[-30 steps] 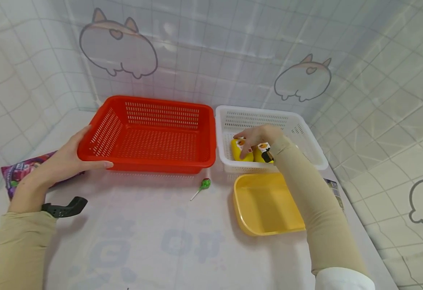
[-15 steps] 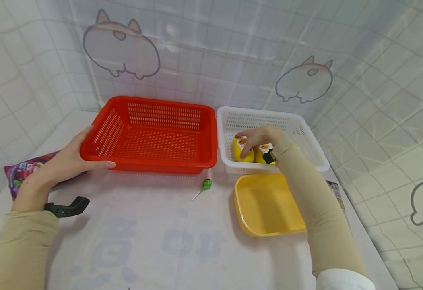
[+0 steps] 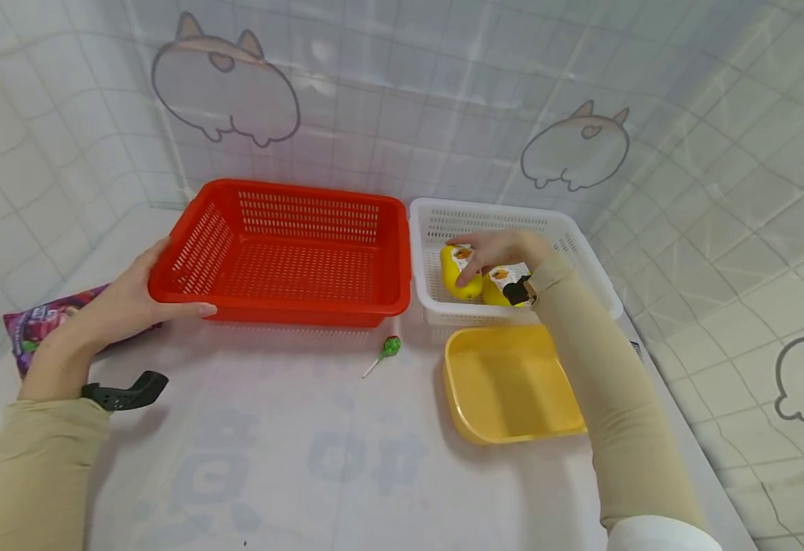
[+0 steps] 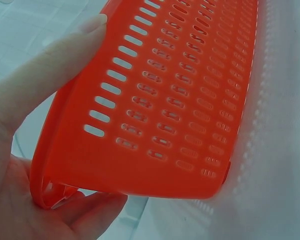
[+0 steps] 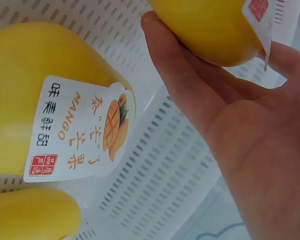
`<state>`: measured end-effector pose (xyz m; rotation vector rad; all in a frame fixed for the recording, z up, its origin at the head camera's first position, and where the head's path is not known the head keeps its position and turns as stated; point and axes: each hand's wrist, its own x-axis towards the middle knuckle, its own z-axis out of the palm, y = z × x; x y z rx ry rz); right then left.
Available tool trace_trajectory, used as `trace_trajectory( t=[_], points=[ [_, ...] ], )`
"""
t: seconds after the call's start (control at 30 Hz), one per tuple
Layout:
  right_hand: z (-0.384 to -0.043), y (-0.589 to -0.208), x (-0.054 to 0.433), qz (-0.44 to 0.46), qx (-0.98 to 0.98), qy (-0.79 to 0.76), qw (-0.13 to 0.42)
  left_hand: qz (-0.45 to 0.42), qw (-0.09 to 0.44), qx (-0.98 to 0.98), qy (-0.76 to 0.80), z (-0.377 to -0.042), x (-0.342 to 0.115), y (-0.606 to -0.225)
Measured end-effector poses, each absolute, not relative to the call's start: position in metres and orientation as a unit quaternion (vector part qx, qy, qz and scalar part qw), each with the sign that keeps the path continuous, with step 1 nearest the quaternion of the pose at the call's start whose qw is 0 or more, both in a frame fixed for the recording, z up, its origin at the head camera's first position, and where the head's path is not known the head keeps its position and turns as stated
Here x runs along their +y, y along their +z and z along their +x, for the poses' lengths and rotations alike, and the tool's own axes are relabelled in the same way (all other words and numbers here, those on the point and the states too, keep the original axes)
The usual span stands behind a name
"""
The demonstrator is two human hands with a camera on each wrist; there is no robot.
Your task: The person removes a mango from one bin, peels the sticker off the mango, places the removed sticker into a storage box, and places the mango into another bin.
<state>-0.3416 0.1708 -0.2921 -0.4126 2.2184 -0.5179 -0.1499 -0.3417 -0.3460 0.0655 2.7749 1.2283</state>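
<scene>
My left hand point(image 3: 115, 310) grips the near left corner of an orange-red slotted plastic basket point(image 3: 305, 312). In the left wrist view, the thumb lies along the rim and the fingers reach under the corner. Over on the right, my right hand point(image 3: 491, 251) holds a yellow mango point(image 3: 451, 269) with a white label, inside a white slotted basket point(image 3: 594, 283). The right wrist view has this mango between thumb and fingers, seemingly raised off the basket floor. A second labelled mango point(image 5: 45, 50) and part of a third mango point(image 5: 30, 215) lie beside it.
A yellow tub point(image 3: 498, 383) stands in front of the white basket, partly behind the right forearm. A green lollipop point(image 3: 389, 347) lies on the table between the baskets and me. Beneath my left wrist is a purple snack bag point(image 3: 33, 321). A tile-patterned curtain point(image 3: 374, 92) hangs behind.
My right hand has lifted the mango slightly and tilted it, exposing more of its label and of the mango beside it. The left hand keeps its grip on the red basket.
</scene>
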Motion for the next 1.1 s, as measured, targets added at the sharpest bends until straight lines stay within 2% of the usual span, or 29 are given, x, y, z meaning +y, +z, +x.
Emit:
trace_trajectory(
  t=[0.4, 0.63, 1.1],
  points=[
    [-0.342, -0.292, 0.179, -0.154, 0.870, -0.253, 0.394, 0.028, 0.049, 0.910, 0.410, -0.150, -0.342, -0.346],
    [-0.337, -0.289, 0.179, -0.158, 0.883, -0.268, 0.350, 0.033, 0.044, 0.910, 0.411, -0.152, -0.343, -0.348],
    [-0.322, -0.284, 0.182, -0.152, 0.887, -0.310, 0.308, 0.039, 0.037, 0.910, 0.411, -0.154, -0.342, -0.349]
  ],
)
